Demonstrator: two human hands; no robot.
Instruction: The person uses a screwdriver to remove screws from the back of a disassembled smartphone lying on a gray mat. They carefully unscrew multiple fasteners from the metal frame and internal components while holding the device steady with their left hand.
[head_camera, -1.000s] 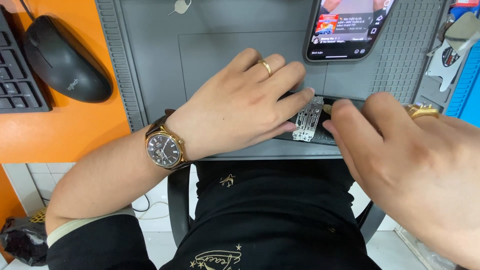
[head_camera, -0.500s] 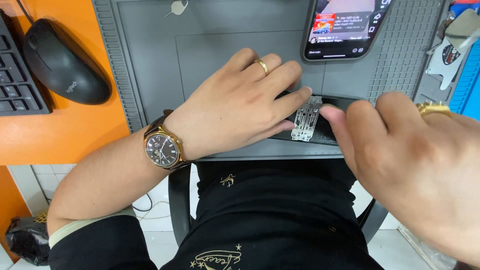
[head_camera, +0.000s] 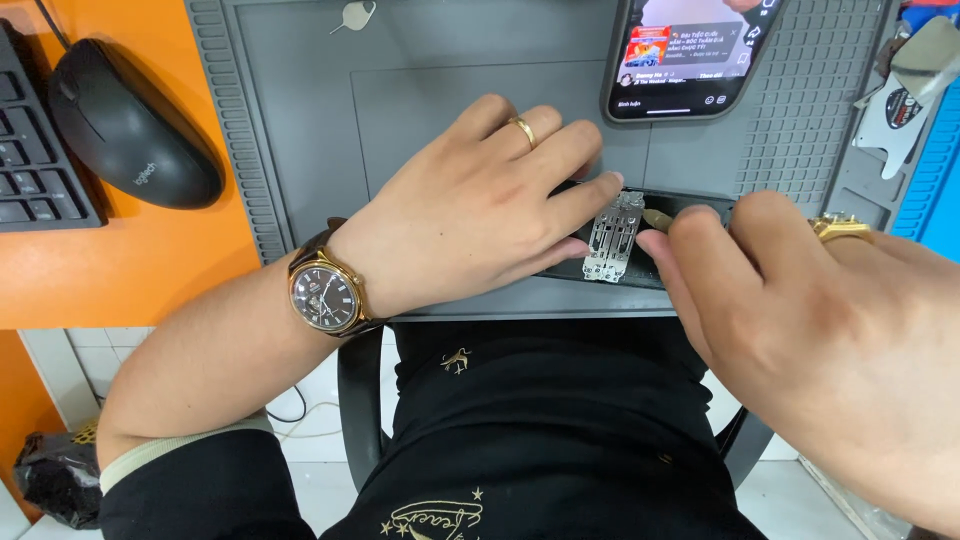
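My left hand (head_camera: 480, 215), with a gold ring and a dark-faced wristwatch (head_camera: 323, 293), presses down on a dark opened device (head_camera: 690, 205) lying on the grey work mat (head_camera: 420, 70). Its fingertips touch a small silver perforated metal plate (head_camera: 612, 238) on the device. Just right of the plate, my right hand (head_camera: 830, 340), wearing a gold ring, pinches a small tool with a brass-coloured tip (head_camera: 655, 217). That tip sits at the plate's right edge. The hands hide most of the device.
A phone with a lit screen (head_camera: 690, 55) lies at the mat's far side. A black mouse (head_camera: 135, 130) and keyboard (head_camera: 30, 170) sit on the orange desk (head_camera: 120, 270) at left. A SIM pin (head_camera: 355, 14) and small tools (head_camera: 905, 100) lie near the mat's edges.
My right hand has shifted slightly at the plate's right edge, with the tool tip staying there. My left hand has held its place on the device.
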